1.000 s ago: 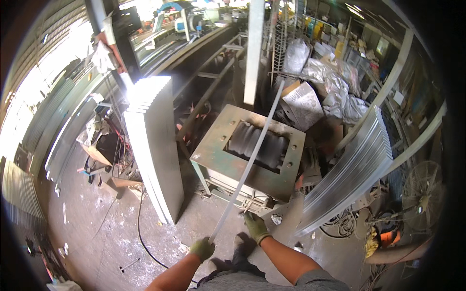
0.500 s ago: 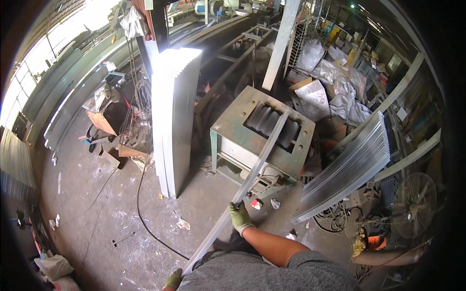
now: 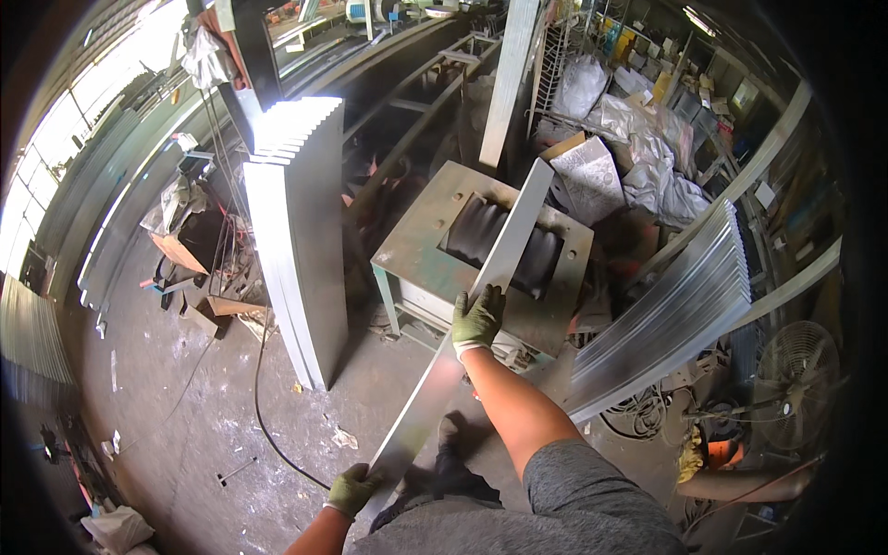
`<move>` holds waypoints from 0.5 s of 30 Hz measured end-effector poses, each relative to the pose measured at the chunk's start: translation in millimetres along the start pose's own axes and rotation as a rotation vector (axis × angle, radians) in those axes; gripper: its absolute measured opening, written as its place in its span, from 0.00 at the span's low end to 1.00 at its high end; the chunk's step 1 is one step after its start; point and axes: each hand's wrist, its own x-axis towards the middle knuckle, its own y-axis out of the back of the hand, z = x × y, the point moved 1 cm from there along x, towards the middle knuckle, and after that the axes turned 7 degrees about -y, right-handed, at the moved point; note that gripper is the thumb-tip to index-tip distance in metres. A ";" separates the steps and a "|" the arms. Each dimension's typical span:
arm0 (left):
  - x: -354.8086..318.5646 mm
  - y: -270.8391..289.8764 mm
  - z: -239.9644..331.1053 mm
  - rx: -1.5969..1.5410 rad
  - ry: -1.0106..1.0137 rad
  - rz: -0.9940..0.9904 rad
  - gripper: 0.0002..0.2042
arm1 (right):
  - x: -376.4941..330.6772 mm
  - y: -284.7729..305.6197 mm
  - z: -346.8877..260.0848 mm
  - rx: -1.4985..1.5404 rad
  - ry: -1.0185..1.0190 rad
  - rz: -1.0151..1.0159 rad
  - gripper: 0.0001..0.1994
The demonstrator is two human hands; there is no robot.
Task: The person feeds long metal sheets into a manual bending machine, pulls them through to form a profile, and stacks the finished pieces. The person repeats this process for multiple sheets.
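A long flat grey metal strip (image 3: 511, 242) slants from my waist up across a steel roller machine (image 3: 416, 236), its broad face turned up. My gloved right hand (image 3: 477, 321) grips it partway along, thumb at the left edge and fingers stretched over the face. Lower down, my gloved left hand (image 3: 352, 490) is closed around the strip's left edge near my body. The machine's dark ribbed rollers (image 3: 476, 229) sit in an opening in its top plate, partly hidden behind the strip. Whether the strip touches the plate, I cannot tell.
A tall stack of shiny metal strips (image 3: 301, 250) stands left of the machine. Another stack (image 3: 666, 310) leans on the right, with a round fan (image 3: 795, 370) beyond it. A black cable (image 3: 261, 407) and scraps lie on the floor. A post (image 3: 507, 88) rises behind the machine.
The strip has turned from its narrow edge to its broad face. My right hand has moved farther up and forward along with it; my left hand has come up into fuller view.
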 end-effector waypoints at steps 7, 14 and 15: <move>84.4 -9.3 98.7 0.059 0.081 -0.180 0.36 | 105.6 -12.0 -1.3 -0.314 0.119 -0.087 0.37; 107.5 -47.4 137.1 0.099 0.074 -0.089 0.34 | 159.5 -26.8 26.3 -0.157 0.356 0.069 0.25; 108.9 -52.8 137.6 0.118 0.042 -0.076 0.32 | 163.8 -28.2 29.9 -0.188 0.364 0.033 0.25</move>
